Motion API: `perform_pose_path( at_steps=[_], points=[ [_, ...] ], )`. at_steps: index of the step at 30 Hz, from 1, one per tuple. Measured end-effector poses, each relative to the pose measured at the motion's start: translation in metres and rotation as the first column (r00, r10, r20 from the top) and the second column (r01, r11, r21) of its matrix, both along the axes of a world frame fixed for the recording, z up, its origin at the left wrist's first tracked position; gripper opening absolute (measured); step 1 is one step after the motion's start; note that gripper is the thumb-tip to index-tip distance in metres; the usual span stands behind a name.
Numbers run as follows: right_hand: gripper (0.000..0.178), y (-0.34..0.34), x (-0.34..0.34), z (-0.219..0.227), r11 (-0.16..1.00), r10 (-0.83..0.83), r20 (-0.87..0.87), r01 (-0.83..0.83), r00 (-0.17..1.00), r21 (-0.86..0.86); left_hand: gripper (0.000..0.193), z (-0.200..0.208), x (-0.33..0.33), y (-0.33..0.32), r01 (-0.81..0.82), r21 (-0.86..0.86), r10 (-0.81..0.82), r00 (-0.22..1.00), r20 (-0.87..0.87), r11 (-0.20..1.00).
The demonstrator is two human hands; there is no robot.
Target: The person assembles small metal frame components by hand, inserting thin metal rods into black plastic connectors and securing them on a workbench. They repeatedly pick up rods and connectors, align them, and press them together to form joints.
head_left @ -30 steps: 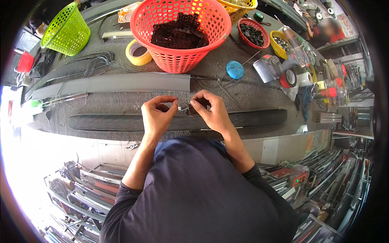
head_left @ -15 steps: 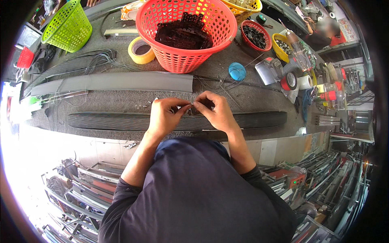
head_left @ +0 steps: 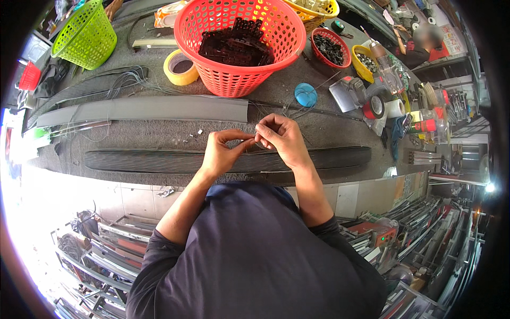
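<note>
My left hand (head_left: 221,153) and my right hand (head_left: 285,141) meet fingertip to fingertip over the near part of the bench. Both are closed in a pinch; whatever lies between the fingers is too small to make out. Beneath them stretches a long, dark, finely layered bundle (head_left: 143,160), with its middle partly hidden by my hands. Just beyond lies a flat grey strip (head_left: 159,109) with thin cords across it. A few tiny white bits (head_left: 200,132) are scattered near my left hand. A round blue spool-like disc (head_left: 305,94) rests beyond my right hand, thin line around it.
A red basket (head_left: 234,81) of dark plastic parts stands at the back, beside a yellow tape roll (head_left: 180,68). At far left is a green basket (head_left: 87,40). Small bowls of parts (head_left: 330,48), a cordless drill (head_left: 385,64) and black tape (head_left: 374,107) crowd the right.
My hands have shifted slightly right against the bench, still pinched together. The right fingers are curled more closely. The whole view has slid a little, moving the bench things slightly left.
</note>
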State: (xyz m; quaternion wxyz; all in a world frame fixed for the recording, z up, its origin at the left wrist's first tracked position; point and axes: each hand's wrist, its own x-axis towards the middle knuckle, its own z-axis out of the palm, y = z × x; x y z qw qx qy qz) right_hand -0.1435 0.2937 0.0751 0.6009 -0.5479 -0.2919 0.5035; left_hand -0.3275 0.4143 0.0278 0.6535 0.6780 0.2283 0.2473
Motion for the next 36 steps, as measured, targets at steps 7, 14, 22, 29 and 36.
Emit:
perform_pose_path(
  at_steps=[7,14,22,29,36],
  points=[
    [0.012,-0.002,0.01,0.003,0.999,-0.027,0.372,0.035,0.928,-0.014,0.017,0.009,-0.007,0.004,0.024,-0.04,-0.03,0.99,-0.141,0.999],
    [0.016,0.001,0.021,0.017,0.995,0.044,0.74,-0.094,0.671,0.027,0.02,0.014,-0.009,0.011,0.055,-0.096,-0.075,0.974,-0.215,0.994],
    [0.018,-0.003,0.039,0.024,0.97,0.244,0.568,-0.209,0.786,-0.127,0.021,0.003,-0.011,0.012,0.061,-0.164,-0.077,0.993,-0.092,0.985],
    [0.015,0.003,0.038,-0.002,0.984,0.162,0.284,-0.176,0.945,0.025,0.022,0.003,-0.019,0.012,0.154,-0.386,-0.176,0.984,-0.023,0.909],
    [0.017,0.014,-0.014,-0.046,1.0,-0.023,0.426,0.029,0.904,-0.009,0.016,-0.008,-0.015,0.007,0.216,-0.757,0.035,0.953,0.301,0.617]
  ],
)
